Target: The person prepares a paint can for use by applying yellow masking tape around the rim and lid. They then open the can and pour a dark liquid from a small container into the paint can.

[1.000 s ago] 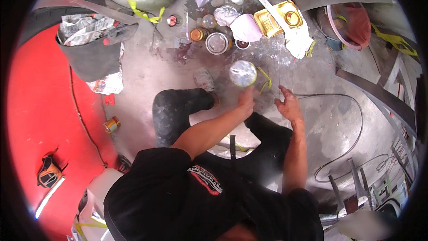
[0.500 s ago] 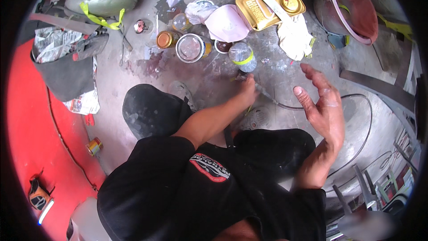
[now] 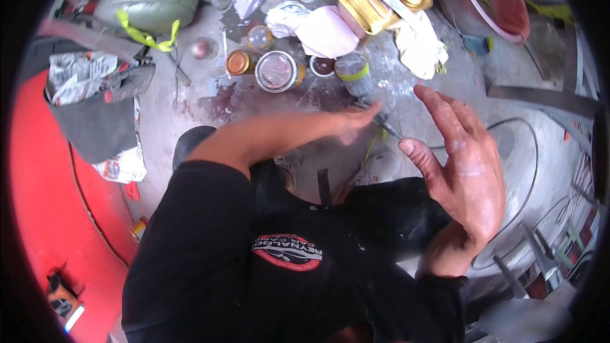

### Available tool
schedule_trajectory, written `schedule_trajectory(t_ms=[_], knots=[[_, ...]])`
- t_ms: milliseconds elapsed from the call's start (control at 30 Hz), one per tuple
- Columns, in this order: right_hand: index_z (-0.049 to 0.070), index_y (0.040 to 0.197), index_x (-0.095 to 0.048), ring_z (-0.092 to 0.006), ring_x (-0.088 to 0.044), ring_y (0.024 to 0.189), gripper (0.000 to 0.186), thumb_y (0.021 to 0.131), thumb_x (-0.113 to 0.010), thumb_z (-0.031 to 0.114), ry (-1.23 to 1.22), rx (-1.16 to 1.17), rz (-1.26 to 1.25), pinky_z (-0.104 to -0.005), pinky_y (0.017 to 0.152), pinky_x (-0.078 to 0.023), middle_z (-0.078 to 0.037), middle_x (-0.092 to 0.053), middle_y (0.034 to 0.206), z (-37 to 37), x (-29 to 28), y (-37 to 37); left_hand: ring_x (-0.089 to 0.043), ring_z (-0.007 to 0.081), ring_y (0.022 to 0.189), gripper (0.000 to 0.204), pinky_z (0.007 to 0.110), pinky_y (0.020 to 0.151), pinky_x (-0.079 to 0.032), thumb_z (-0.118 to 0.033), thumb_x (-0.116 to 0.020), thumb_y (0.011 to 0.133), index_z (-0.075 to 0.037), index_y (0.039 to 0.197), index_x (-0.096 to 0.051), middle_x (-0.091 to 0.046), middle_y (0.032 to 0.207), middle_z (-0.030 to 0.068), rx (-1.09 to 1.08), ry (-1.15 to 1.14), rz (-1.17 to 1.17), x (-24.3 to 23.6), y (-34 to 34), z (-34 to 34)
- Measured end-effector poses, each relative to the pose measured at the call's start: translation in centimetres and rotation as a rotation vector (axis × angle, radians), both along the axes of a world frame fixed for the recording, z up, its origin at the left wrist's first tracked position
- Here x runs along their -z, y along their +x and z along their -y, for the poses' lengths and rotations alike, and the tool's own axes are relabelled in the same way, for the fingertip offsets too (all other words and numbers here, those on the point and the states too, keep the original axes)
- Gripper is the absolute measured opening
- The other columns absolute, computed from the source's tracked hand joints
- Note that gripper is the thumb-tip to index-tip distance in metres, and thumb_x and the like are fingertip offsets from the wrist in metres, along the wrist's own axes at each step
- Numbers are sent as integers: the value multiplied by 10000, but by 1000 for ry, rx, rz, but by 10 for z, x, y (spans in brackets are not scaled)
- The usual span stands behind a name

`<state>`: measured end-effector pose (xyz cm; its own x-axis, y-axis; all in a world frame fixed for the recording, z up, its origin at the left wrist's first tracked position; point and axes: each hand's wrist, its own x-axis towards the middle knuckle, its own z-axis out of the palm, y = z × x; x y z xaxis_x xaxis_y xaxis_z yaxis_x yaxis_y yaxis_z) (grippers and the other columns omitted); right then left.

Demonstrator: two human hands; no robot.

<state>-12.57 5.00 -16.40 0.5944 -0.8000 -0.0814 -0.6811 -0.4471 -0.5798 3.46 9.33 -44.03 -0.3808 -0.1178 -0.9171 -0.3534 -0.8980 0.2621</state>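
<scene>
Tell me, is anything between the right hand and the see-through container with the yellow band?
Nothing visible: from the index fingertip of the right hand to the see-through container, only floor shows.

Right hand [image 3: 467,165] loosely spread

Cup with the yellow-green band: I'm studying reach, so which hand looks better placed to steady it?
Probably the left hand: in the picture it is just below the banded cup, whereas the right hand is open farther off, to the right. Blur hides whether the left grips anything.
</scene>
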Motion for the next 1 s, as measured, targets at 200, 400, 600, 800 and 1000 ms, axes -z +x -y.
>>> schedule_trajectory(t_ms=[200,400,600,800,1000], knots=[[22,1317,-582,-428,-611,1085,587,823,-758,285,107,7,-3,-426,913,-488,-226,-648,1173,0,-9,7,-682,314,918,565,451,799,-537,-568,-588,889,-31,1048,-663,-698,985,179,1279,-697,-205,-100,22,64],[4,1244,-608,-416,-623,1029,535,816,-759,287,2,111,-62,-445,859,-510,-229,-658,1097,11,-5,-1,-664,269,834,193,364,785,-529,-186,-601,931,-28,1030,-650,-667,921,148,805,-1764,-62,-272,99,161],[-8,1224,-611,-406,-622,1026,514,830,-744,293,-9,-56,44,-443,878,-505,-216,-654,1108,-3,1,14,-681,245,904,195,385,878,-541,-48,-588,962,7,1143,-637,-689,1031,160,-307,-1999,-400,-309,154,164],[-17,1288,-559,-416,-615,1037,564,868,-710,327,117,-97,-114,-461,882,-501,-233,-641,1132,-10,11,16,-681,267,968,229,383,961,-520,47,-559,940,71,1162,-605,-675,1103,189,-669,-2073,-516,-290,134,184],[-23,1286,-552,-421,-619,1019,557,893,-683,349,156,-76,-121,-482,854,-503,-239,-648,1092,2,18,25,-665,227,1016,202,338,965,-512,34,-556,959,59,1151,-614,-676,1085,164,-683,-2108,-419,-295,134,184]])
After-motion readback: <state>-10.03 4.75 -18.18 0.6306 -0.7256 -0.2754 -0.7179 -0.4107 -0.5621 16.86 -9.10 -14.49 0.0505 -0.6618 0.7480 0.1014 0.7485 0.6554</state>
